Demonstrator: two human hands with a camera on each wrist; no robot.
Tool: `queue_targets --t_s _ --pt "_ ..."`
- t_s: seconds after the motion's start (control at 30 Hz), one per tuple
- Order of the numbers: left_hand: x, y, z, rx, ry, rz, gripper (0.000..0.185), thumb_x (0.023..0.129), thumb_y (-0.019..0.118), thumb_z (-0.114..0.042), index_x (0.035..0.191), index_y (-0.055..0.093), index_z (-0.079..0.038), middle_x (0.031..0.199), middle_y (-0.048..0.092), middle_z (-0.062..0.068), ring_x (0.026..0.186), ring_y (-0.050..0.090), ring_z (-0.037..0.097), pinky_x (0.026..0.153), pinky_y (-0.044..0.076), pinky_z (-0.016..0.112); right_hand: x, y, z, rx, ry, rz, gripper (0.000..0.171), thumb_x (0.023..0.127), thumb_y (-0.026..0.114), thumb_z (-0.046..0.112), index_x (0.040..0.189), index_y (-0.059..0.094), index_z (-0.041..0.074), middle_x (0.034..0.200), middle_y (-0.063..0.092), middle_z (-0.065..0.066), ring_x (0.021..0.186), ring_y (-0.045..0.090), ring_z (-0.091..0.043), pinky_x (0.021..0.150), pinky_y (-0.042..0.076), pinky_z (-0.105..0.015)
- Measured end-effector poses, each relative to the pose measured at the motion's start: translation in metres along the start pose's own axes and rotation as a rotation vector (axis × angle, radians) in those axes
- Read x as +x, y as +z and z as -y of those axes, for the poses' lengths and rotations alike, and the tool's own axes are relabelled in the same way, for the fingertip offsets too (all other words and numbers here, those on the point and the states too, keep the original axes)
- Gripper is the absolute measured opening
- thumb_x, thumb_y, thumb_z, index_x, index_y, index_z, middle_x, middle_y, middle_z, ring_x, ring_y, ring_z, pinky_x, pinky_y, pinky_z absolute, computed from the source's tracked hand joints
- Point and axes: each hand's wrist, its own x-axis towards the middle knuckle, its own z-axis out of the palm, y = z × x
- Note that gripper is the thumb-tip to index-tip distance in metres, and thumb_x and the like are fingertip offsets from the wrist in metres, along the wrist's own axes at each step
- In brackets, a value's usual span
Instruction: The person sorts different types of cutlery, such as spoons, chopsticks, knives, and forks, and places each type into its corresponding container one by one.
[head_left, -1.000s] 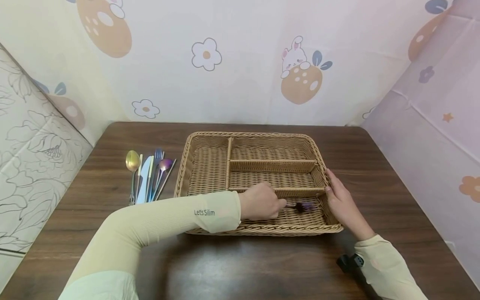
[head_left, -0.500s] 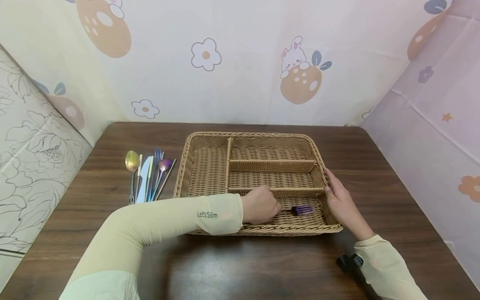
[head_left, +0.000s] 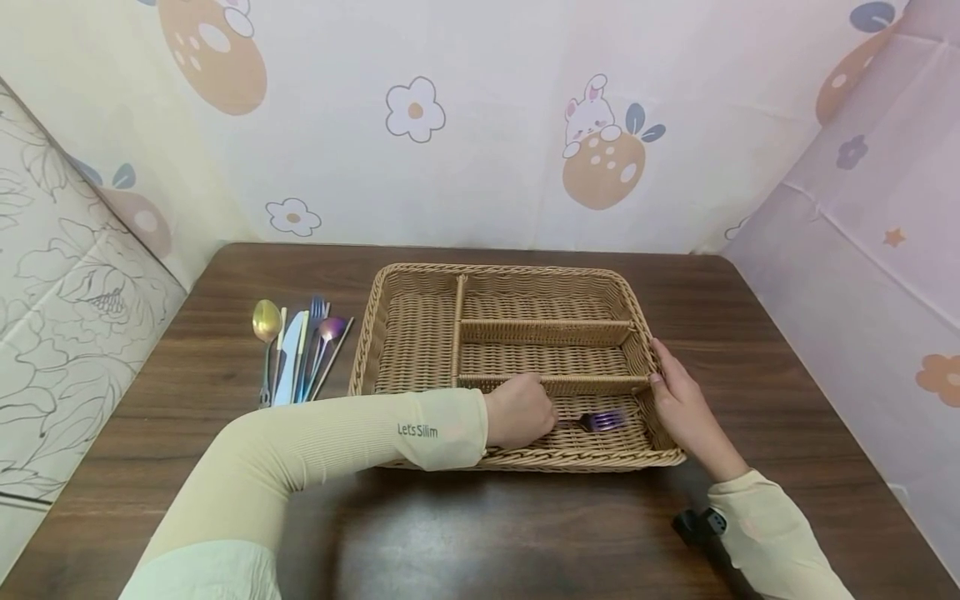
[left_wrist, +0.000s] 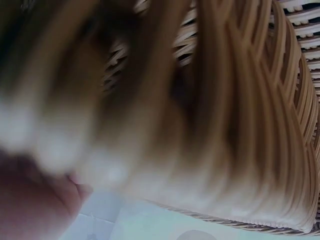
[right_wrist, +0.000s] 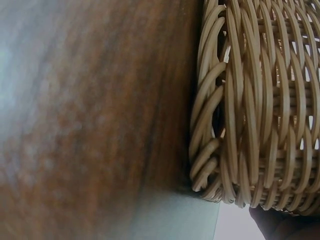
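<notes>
In the head view, a wicker basket (head_left: pixel 420 333) with several compartments stands on the wooden table. My left hand (head_left: pixel 522 411) is curled inside its front compartment, holding a purple fork (head_left: pixel 602 420) by the handle. The tines point right and lie low over the woven floor; most of the handle is hidden by the hand. My right hand (head_left: pixel 684 406) grips the basket's right rim, thumb on the inner side. Blurred weave (left_wrist: pixel 240 110) fills the left wrist view, with part of the left hand (left_wrist: pixel 40 200) at lower left. The right wrist view shows the basket's outer wall (right_wrist: pixel 255 100).
Left of the basket lies a row of cutlery: a golden spoon (head_left: pixel 266 321), a knife (head_left: pixel 288 358), a blue fork (head_left: pixel 317 308), a purple spoon (head_left: pixel 330 330) and thin sticks (head_left: pixel 332 358). Dividers (head_left: pixel 547 332) split the basket. A patterned wall (head_left: pixel 480 183) rises behind the table.
The left hand has shifted slightly left and down within the front compartment. The fork has dropped a little and shows more clearly. The right hand stays on the rim.
</notes>
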Motion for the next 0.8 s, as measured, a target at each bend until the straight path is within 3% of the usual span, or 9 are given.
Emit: queue_targets --t_s 0.37,0.53,0.63,0.8 --pt "0.001 0.001 -0.002 0.034 -0.012 0.074 0.034 0.099 0.046 -0.035 0.132 0.056 -0.031 0.09 0.068 -0.014 0.078 0.061 0.003 0.088 0.041 0.023 0.0 0.0 0.0 -0.002 -0.005 0.006 0.05 0.101 0.029 0.003 0.147 0.012 -0.01 0.147 0.017 -0.037 0.134 0.015 -0.053 0.105 0.015 -0.064" --pt "0.0 0.001 -0.001 0.022 -0.02 0.059 0.03 0.098 0.046 -0.035 0.125 0.06 -0.03 0.083 0.066 -0.015 0.07 0.058 0.003 0.082 0.042 0.022 0.001 0.001 0.0 0.001 -0.008 0.012 0.051 0.101 0.029 0.004 0.147 0.011 -0.009 0.147 0.016 -0.037 0.134 0.015 -0.053 0.105 0.015 -0.064" --pt "-0.003 -0.001 0.002 -0.018 -0.04 0.004 0.028 0.099 0.044 -0.033 0.119 0.063 -0.027 0.08 0.066 -0.014 0.061 0.052 0.002 0.071 0.043 0.021 0.001 0.001 -0.001 0.0 -0.005 0.018 0.051 0.102 0.029 0.004 0.147 0.011 -0.009 0.147 0.015 -0.037 0.134 0.014 -0.053 0.105 0.015 -0.064" --pt "-0.021 -0.012 0.016 -0.143 -0.108 -0.058 0.022 0.099 0.043 -0.032 0.1 0.063 -0.023 0.066 0.058 -0.013 0.052 0.039 0.005 0.061 0.037 0.022 -0.001 -0.002 -0.002 0.005 0.012 0.025 0.051 0.102 0.029 0.005 0.148 0.011 -0.008 0.148 0.014 -0.036 0.135 0.013 -0.052 0.105 0.015 -0.064"
